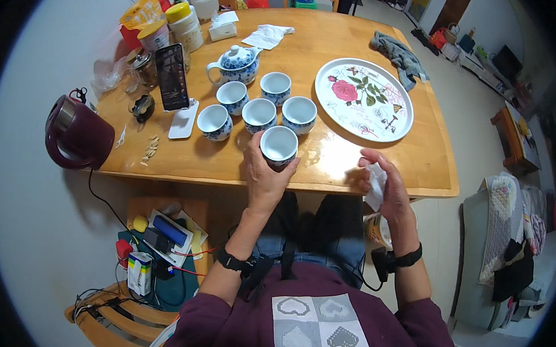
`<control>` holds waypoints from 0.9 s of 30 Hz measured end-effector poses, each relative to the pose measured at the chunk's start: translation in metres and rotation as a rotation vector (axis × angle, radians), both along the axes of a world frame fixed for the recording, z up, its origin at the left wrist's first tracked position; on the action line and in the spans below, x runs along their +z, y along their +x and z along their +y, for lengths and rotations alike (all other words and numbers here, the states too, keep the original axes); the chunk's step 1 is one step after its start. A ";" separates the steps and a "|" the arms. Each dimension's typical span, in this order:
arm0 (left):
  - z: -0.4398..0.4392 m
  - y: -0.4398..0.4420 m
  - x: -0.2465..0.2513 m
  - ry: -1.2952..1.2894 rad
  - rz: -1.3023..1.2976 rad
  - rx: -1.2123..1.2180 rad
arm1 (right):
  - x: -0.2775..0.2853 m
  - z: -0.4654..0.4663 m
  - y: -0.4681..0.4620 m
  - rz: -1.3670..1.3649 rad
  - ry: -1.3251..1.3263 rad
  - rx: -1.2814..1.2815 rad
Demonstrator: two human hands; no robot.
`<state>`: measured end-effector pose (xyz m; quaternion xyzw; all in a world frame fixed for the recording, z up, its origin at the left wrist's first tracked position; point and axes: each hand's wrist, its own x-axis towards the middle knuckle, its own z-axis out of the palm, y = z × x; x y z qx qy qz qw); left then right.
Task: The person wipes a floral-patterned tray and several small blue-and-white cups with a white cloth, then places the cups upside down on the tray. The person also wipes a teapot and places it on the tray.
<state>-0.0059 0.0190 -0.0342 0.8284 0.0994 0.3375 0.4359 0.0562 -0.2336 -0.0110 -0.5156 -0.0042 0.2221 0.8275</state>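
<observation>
My left hand (269,176) is wrapped around a blue-and-white porcelain teacup (279,145) near the table's front edge. My right hand (393,185) holds a crumpled white tissue (376,184) just past the front edge, apart from the cup. Beyond the held cup stand several matching teacups (259,113), upright and close together. A blue-and-white porcelain teapot (239,65) with its lid on is behind them. To the right lies a round white tray (334,115) printed with a pink rose. Wet patches (311,157) show on the wood between the held cup and my right hand.
A smartphone (172,77) leans on a white stand left of the cups. The purple electric kettle (77,133) is at the left edge, its cord hanging. Jars (184,29), a tissue box (223,26), a spread tissue (268,35) and a grey cloth (397,59) lie farther back.
</observation>
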 end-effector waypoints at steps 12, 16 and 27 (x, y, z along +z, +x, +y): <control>-0.022 -0.012 0.033 -0.007 -0.211 -0.307 | 0.011 0.066 -0.022 0.523 0.461 0.431; -0.036 -0.007 0.029 -0.196 -0.136 -0.425 | 0.000 0.061 -0.025 0.627 0.565 0.375; 0.011 0.001 0.011 -0.218 0.035 -0.397 | 0.057 -0.002 0.060 -0.349 -0.455 -0.172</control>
